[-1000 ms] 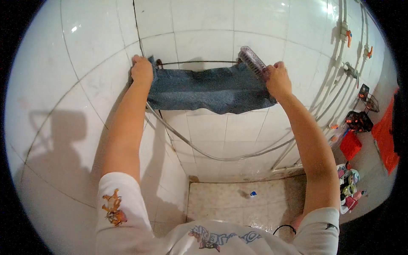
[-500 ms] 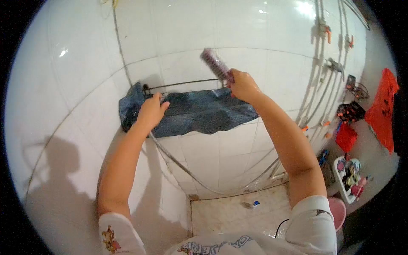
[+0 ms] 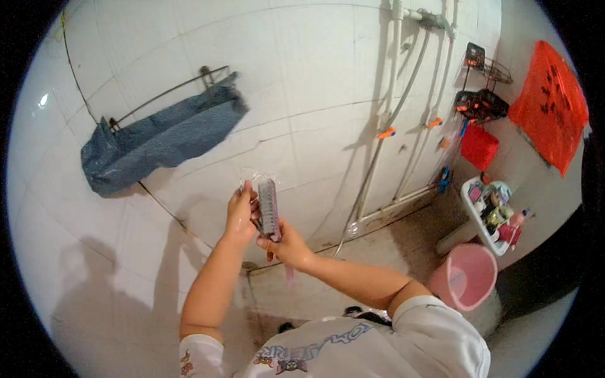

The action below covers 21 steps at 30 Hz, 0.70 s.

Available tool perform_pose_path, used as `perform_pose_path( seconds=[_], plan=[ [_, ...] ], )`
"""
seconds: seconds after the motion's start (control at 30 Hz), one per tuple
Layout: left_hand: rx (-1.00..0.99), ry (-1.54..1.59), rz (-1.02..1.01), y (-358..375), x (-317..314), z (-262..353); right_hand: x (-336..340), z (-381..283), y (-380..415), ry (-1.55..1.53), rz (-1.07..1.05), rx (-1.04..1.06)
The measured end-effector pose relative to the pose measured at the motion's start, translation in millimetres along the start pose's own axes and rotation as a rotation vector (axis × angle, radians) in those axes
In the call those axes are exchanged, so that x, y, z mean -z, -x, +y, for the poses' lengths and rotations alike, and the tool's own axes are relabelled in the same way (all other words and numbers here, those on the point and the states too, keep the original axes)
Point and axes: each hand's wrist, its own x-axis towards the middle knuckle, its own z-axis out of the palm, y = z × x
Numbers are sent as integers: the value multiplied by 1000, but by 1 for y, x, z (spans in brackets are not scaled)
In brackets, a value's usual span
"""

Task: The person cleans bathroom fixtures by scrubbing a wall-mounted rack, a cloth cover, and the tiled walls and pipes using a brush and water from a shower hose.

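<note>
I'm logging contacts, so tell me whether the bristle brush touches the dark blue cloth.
Apart. The head view shows white wall tiles plainly between the bristle brush, in the right hand, and the dark blue cloth.

cloth point(image 3: 167, 135): dark blue | brush point(image 3: 268, 205): purplish, grey-bristled | bucket point(image 3: 443, 288): pink

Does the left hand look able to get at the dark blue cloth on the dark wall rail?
Probably yes: only white tiled wall shows between the left hand and the dark blue cloth, and the right hand, holding the purplish bristle brush, is off that path.
</note>
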Motion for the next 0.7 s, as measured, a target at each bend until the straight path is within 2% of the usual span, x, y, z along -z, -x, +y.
perform_pose_path(
  seconds=[0.03,0.1,0.17,0.2,0.23,0.27,0.3,0.33,0.4,0.43,0.5,0.53,0.57,0.6,0.63,0.67,0.7],
  plan=[
    [92,104,10,-14,-1,-31,23,20,2,-35,29,10],
    [74,187,18,-8,-34,-86,67,11,12,-119,74,1],
    [-56,-263,-191,3,-53,-134,116,6,12,-50,150,-24],
    [-50,-296,-190,7,-63,-149,135,4,10,-15,190,-36],
    [-47,-329,-189,12,-77,-156,151,-1,8,31,141,-94],
    [-39,-364,-186,15,-89,-159,161,0,5,44,87,-31],
    [10,-332,-127,16,-97,-156,170,4,4,57,35,29],
    [-65,-362,-64,7,-103,-155,178,5,4,69,-19,89],
    [-212,-429,56,-16,-101,-146,198,-13,-1,211,76,119],
    [-265,-476,5,-26,-99,-133,210,-27,-8,280,128,140],
    [-346,-648,-40,-37,-106,-95,243,-66,-30,667,281,391],
    [-372,-773,-30,-35,-114,-71,266,-77,-54,656,371,385],
    [-448,-767,-47,-41,-119,-55,280,-100,-81,798,482,699],
    [-523,-758,-67,-47,-124,-38,294,-131,-106,908,566,603],
    [-559,-799,-47,-52,-134,-19,283,-181,-107,988,626,606],
    [-595,-838,-30,-57,-145,1,288,-209,-129,1048,703,796],
    [-630,-822,-52,-62,-154,18,287,-238,-149,1108,795,827]
  ],
)
